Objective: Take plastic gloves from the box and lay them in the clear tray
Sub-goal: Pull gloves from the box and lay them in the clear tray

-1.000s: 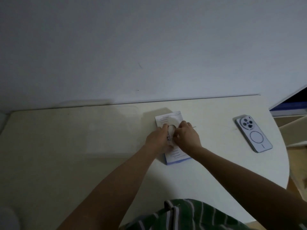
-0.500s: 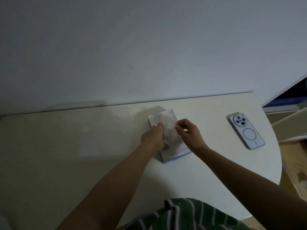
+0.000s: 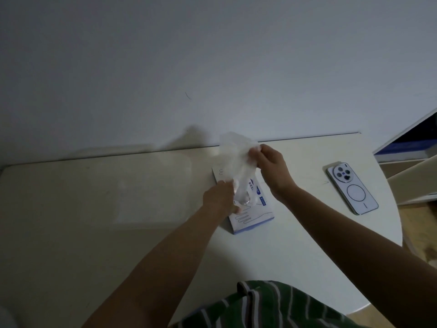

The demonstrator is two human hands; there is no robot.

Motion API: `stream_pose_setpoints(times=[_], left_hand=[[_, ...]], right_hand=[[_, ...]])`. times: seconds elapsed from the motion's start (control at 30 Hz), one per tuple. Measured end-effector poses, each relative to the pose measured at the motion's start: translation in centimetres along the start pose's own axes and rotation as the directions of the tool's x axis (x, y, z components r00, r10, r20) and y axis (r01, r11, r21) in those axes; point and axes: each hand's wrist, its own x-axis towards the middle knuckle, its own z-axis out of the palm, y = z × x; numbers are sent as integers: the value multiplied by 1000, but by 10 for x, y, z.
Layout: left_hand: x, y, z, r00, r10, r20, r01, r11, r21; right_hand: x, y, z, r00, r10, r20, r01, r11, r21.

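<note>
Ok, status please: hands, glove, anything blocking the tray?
Right hand pinches glove, lower end at box opening. Left hand rests on box, grip unclear. Clear tray left of box, nothing between.

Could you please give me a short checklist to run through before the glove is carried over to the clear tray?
1. Right hand has a pinch grip on the glove: ok.
2. Glove fully out of the box: not ok, its lower end sits at the opening.
3. Left hand rests on the box to steady it: ok.
4. Only one glove lifted: cannot tell.
5. Clear tray lies just left of the box: ok.
6. Phone lies apart, on the right: ok.
</note>
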Motion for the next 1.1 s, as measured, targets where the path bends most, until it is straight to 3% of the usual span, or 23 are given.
stream_pose_setpoints(times=[0.17, 0.23, 0.27, 0.33, 0.4, 0.47, 0.57, 0.67, 0.77, 0.87, 0.93, 1.0, 1.1], left_hand=[[-3, -6, -6, 999, 16, 27, -13, 994, -106], [-4, -8, -15, 1000, -12, 1, 11, 940, -342], [-6, -8, -21, 998, -49, -29, 26, 846, -533], [-10, -4, -38, 988, -145, -57, 30, 537, -843], [-16, -2, -57, 987, -162, -22, 18, 240, -971], [-18, -6, -72, 994, -109, 22, 34, 112, -993], [-29, -15, -88, 997, -80, 14, 31, 211, -977], [-39, -31, -92, 962, -170, -215, -140, 372, -918], [-44, -62, -91, 882, -272, -385, -182, 558, -810], [-52, -92, -92, 824, -263, -502, -159, 743, -651], [-60, -113, -93, 802, -247, -544, -148, 800, -582], [-67, -135, -94, 780, -257, -571, -120, 833, -540], [-76, -171, -92, 751, -309, -584, -36, 864, -503]], right_hand=[[-12, 1, -12, 976, 193, 105, -213, 948, 235], [-18, 5, -20, 952, 289, 102, -307, 897, 319], [-19, 8, -23, 944, 320, 85, -330, 886, 327], [-22, 10, -27, 938, 344, 35, -337, 888, 313], [-23, 6, -25, 940, 339, 42, -335, 891, 305], [-24, -2, -17, 943, 330, 51, -330, 896, 296], [-31, -16, 1, 950, 280, 138, -306, 922, 238], [-32, -21, 21, 924, 227, 306, -286, 944, 163], [-26, -21, 46, 904, 240, 355, -303, 944, 133], [-22, -24, 71, 901, 163, 403, -178, 984, 1], [-20, -27, 90, 889, 142, 436, -93, 987, -133], [-16, -32, 109, 917, 130, 378, -77, 985, -154], [-3, -38, 128, 975, 145, 168, -138, 989, -52]])
